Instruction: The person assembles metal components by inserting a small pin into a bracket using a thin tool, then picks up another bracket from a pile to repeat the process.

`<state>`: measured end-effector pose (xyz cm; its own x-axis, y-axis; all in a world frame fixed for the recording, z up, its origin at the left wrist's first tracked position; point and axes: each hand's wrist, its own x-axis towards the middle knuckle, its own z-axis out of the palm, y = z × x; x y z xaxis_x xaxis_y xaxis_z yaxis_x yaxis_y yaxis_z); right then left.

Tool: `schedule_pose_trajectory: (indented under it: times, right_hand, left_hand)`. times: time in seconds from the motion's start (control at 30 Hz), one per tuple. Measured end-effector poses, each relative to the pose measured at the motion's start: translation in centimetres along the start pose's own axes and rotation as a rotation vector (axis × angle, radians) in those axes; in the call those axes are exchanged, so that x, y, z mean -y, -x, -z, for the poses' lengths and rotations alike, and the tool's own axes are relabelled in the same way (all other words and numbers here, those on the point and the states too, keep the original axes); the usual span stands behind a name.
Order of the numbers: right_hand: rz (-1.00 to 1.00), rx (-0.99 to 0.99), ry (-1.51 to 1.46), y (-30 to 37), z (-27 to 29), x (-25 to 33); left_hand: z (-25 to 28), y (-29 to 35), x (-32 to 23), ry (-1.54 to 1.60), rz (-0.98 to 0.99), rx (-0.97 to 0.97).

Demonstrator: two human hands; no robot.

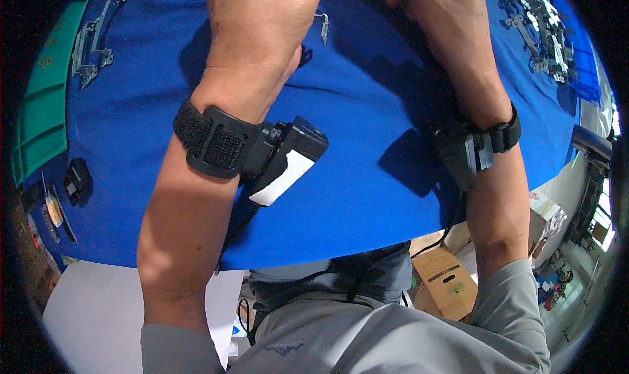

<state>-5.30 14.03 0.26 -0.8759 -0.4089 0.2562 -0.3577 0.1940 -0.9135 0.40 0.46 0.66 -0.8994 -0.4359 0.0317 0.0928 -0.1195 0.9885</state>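
Observation:
Both hands reach to the top edge of the head view, over a blue cloth (341,197). My left hand (262,23) shows its back and wrist; its fingers are cut off or hidden. Just right of it, a small bent metal piece (324,30) shows, and I cannot tell whether the hand holds it. My right hand (452,20) is across from it, its fingers mostly out of the picture too. On each wrist is a black strap with a small black device, the left device (288,158) bearing a white label.
A long thin metal bracket (95,43) lies at the far left beside a green tray (42,125). Several metal brackets (540,30) are heaped at the far right, by a blue bin (583,53). Below the table's near edge stands a cardboard box (445,279).

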Motion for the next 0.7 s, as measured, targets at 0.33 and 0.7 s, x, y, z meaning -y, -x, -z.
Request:
schedule_pose_trajectory:
  times: [0.33, 0.7]
  right_hand:
    - [0.011, 0.041, 0.037, 0.0, 0.7, 0.5]
    - [-0.112, -0.012, -0.011, -0.1, 0.5, 1.6]
  left_hand:
    - [-0.5, 0.1, -0.1, -0.025, 0.020, -0.013]
    - [-0.2, 0.5, 0.5, 0.063, -0.096, 0.032]
